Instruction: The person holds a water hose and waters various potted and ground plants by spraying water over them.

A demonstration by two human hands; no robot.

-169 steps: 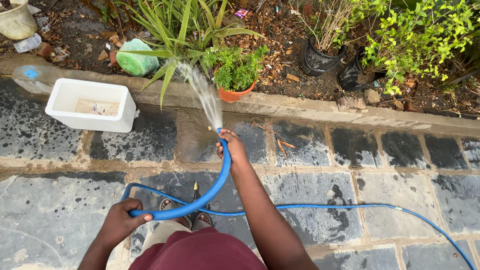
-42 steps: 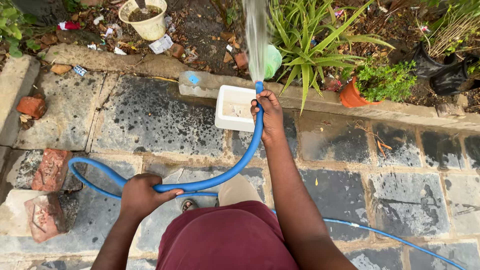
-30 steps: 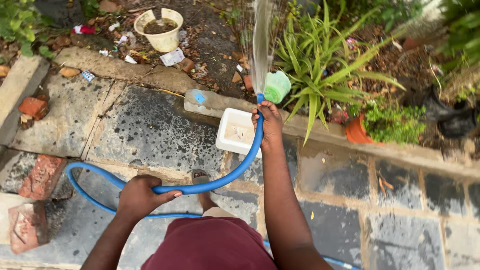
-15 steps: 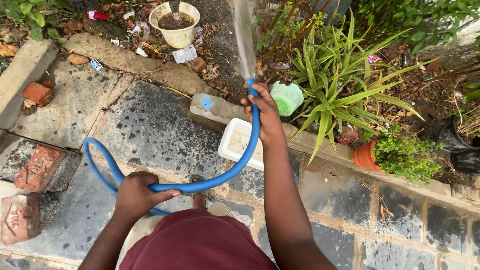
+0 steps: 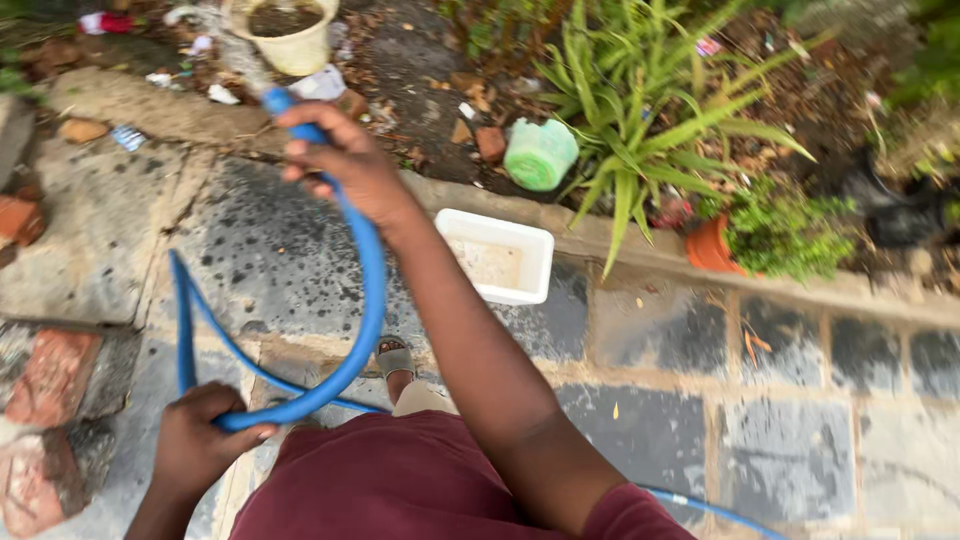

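My right hand [image 5: 340,162] grips the end of a blue garden hose [image 5: 365,300] and holds it out to the upper left, toward a cream bucket [image 5: 282,28] in the soil bed. Water leaves the nozzle as a faint blurred stream by the bucket. My left hand [image 5: 205,440] grips the same hose lower down, at the bottom left, where it loops back along the paving. A white rectangular tub [image 5: 497,257] sits on the paving just right of my forearm.
A low concrete kerb [image 5: 640,250] divides the wet stone paving from the bed. Behind it stand a spiky green plant [image 5: 640,120], a green lump [image 5: 541,154] and an orange pot with a small plant [image 5: 712,246]. Red bricks [image 5: 45,375] lie at left.
My right hand has swung the hose end leftward, from beside the green lump to near the cream bucket. The hose loop has tightened, and my left hand sits lower and further left.
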